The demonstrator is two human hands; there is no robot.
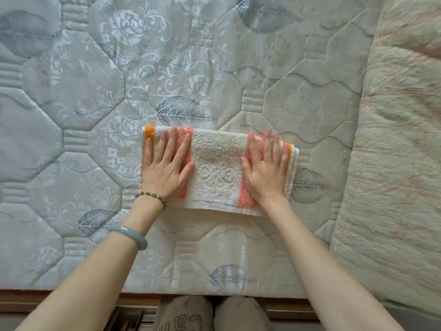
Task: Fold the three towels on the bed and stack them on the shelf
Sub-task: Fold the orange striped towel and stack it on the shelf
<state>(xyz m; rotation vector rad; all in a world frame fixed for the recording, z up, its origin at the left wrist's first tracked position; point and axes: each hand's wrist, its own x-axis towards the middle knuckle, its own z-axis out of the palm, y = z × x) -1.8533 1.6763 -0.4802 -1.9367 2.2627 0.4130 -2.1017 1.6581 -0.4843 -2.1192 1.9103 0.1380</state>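
Pressing flat on the folded towel with both palms, fingers spread, gripping nothing: left hand covering its left stripes, right hand its right stripes. Lying between and under them on the mattress.

A folded beige terry towel with coral and orange stripes lies on the quilted floral mattress. The left hand presses flat at its nine o'clock end, the right hand at three o'clock.
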